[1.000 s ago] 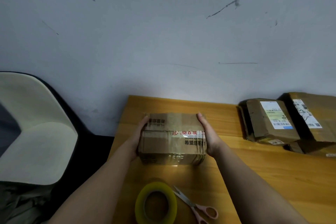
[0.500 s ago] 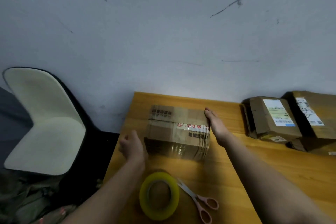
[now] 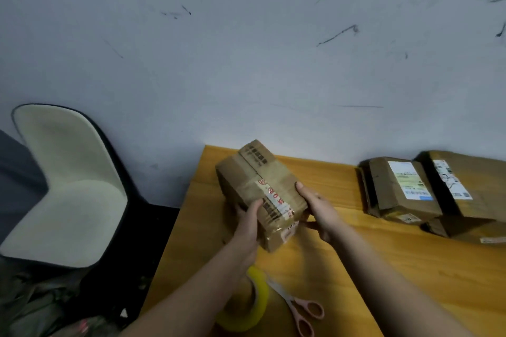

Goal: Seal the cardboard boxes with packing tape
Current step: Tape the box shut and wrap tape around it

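Wooden table (image 3: 383,268) at lower right carries my cardboard box (image 3: 260,189), long axis running toward upper left; my left hand (image 3: 247,223) and right hand (image 3: 319,210) grip its near end, fingers curled around it.

Cream chair (image 3: 68,194) beside wooden table (image 3: 383,268); pink scissors (image 3: 298,306) on it.

box (image 3: 260,191): brown cardboard, matt, with glossy clear tape bands and a white printed strip in red and black
table (image 3: 397,268): orange-toned wood, smooth, visible grain, slight sheen
tape roll (image 3: 260,301): yellowish translucent plastic, glossy
scissors (image 3: 301,309): pale metal blades, pink plastic handles, smooth
labelled boxes (image 3: 397,189): brown cardboard, creased, matt, with white paper labels
chair (image 3: 63,189): cream shell, smooth and matt, dark edge
wall (image 3: 246,63): pale grey paint, matt, dark scuffs
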Action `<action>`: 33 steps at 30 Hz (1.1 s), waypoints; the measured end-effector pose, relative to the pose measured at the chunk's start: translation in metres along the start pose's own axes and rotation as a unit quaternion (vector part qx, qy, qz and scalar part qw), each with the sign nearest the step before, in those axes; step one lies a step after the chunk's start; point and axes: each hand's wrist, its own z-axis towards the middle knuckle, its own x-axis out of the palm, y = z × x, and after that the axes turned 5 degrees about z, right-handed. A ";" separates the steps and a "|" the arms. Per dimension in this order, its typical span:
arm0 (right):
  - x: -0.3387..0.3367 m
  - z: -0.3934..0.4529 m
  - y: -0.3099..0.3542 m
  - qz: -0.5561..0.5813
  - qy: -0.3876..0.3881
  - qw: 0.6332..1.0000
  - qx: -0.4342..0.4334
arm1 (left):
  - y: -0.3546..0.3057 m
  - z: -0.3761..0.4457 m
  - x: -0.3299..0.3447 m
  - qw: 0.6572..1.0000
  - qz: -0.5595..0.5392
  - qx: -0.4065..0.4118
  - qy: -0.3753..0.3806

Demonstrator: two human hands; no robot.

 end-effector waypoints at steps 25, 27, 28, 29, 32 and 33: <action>0.188 0.066 0.020 0.058 0.015 0.998 0.000 | -0.136 0.092 -0.137 0.988 0.138 0.062 -0.036; 0.187 0.068 0.020 0.045 0.032 0.998 0.008 | -0.139 0.096 -0.140 0.986 0.142 0.072 -0.042; 0.187 0.069 0.020 0.035 0.038 0.999 0.008 | -0.139 0.100 -0.142 0.984 0.152 0.076 -0.044; 0.187 0.069 0.020 0.024 0.041 0.999 0.004 | -0.139 0.101 -0.144 0.983 0.159 0.079 -0.043; 0.188 0.068 0.024 -0.014 0.050 0.998 -0.024 | -0.139 0.103 -0.145 0.980 0.168 0.091 -0.052; 0.188 0.066 0.025 -0.029 0.052 0.998 -0.033 | -0.139 0.103 -0.146 0.979 0.172 0.093 -0.054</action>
